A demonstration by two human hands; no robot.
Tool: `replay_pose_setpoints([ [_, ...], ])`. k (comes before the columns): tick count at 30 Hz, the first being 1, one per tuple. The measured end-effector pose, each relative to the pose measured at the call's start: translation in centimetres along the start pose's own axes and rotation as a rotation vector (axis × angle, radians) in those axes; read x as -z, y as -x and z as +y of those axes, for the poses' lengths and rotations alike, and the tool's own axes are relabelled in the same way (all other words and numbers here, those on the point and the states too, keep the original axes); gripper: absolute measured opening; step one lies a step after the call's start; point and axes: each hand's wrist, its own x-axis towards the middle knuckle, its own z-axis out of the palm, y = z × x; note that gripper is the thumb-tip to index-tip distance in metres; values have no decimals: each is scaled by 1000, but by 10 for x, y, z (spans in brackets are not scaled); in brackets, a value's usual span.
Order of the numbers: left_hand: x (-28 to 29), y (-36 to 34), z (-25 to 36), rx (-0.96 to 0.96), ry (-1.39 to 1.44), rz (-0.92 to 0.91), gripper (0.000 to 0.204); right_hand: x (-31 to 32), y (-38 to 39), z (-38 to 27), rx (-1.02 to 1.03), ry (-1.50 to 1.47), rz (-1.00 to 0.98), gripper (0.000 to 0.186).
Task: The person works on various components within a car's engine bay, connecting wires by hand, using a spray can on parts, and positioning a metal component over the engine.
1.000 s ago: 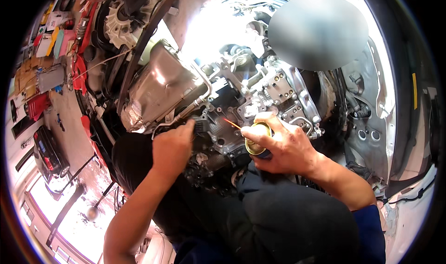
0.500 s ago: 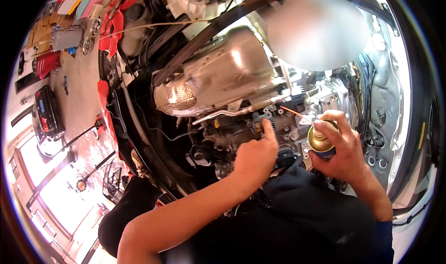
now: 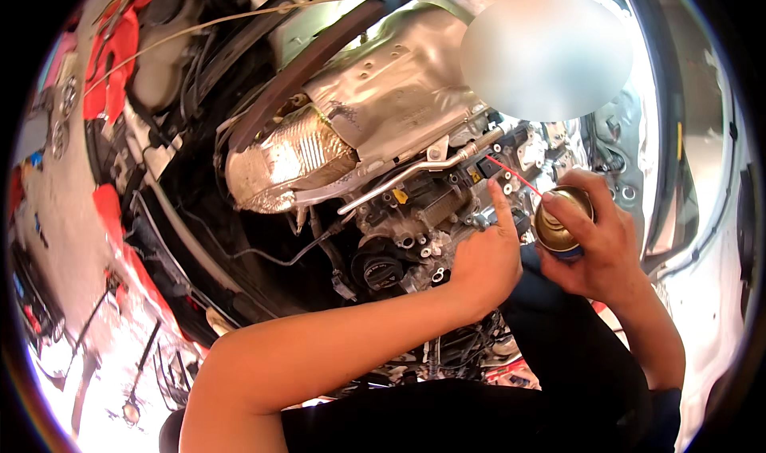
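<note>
My right hand [image 3: 594,242] grips a gold-topped spray can [image 3: 562,223], thumb on its nozzle, a red straw [image 3: 515,173] angling up-left to a small black component [image 3: 487,166] on the engine [image 3: 431,206]. Just below that component, my left hand [image 3: 487,265] has its index finger stretched up to the engine and its other fingers curled, nothing visible in them; whether the fingertip touches is unclear. A silver pipe [image 3: 407,178] runs above both hands, beside a large metal heat shield [image 3: 383,78]. A black cap [image 3: 381,269] sits left of my left hand.
A dark brown bar [image 3: 295,78] crosses upper left. Red material [image 3: 112,70] hangs along the car's front. The car's pale body edge [image 3: 710,333] runs down the right. Workshop floor [image 3: 68,174] with scattered items shows at far left. A blurred oval covers the upper right.
The view has swung over the engine. My left hand has shifted right, index finger now extended upward. My right hand, still holding the can, sits farther right in view, the straw aimed at the engine.
</note>
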Motion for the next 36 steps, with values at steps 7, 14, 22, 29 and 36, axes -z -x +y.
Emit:
replay_pose_setpoints([
  [7, 61, 53, -43, 50, -154, -501, 40, -24, 20, -27, -188, -11, 182, 66],
  [14, 247, 9, -33, -450, -297, 322, 34, -76, 44, -65, -208, 38, 123, 62],
  [22, 266, -75, -75, -162, -978, 494, 85, -90, 32, -73, -222, 111, 49, 72],
  [29, 276, -75, -103, -320, -807, 661, 49, -99, 24, -80, -218, 117, 15, 71],
  [36, 302, -3, -103, -517, -911, 568, 37, -127, 30, -66, -157, 82, 172, 72],
])
